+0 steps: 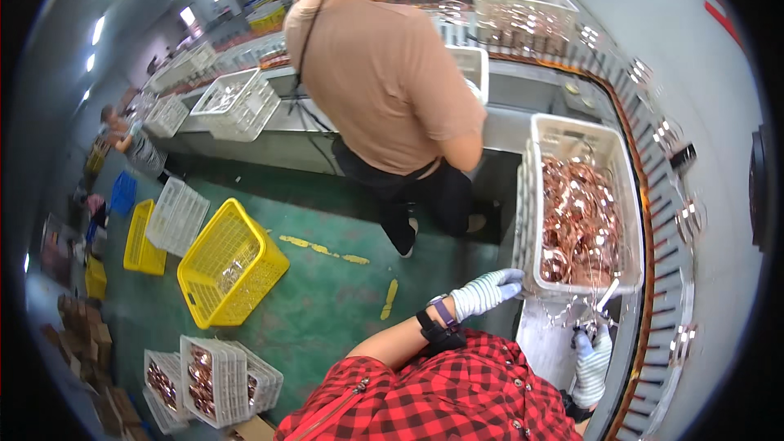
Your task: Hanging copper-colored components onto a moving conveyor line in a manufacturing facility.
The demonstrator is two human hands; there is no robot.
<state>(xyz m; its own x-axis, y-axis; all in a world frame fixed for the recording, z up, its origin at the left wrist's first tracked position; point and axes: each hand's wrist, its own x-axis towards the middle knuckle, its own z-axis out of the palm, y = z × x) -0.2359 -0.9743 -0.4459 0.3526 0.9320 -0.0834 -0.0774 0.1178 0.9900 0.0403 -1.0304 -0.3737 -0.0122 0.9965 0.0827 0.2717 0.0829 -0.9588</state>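
Observation:
My left hand (488, 292), in a striped work glove, has its fingers stretched out, with the tips at the near left corner of a white plastic basket (535, 196). Heaped in this basket are shiny copper-coloured metal parts (580, 220), rounded in shape. Just past the basket's near edge, my right hand (592, 359), gloved alike, is closed at the fingertips on a shiny metal wire part (584, 314). Its exact shape is tangled with glare and a white strip beside it. The basket seems to be one of a stack.
A person in a tan shirt (384, 73) stands ahead on the left. Along the right runs a rail with metal prongs (653, 278). More white baskets (523, 16) stand on the far bench. A yellow basket (233, 269) and a stack of white baskets (216, 384) are on the green floor.

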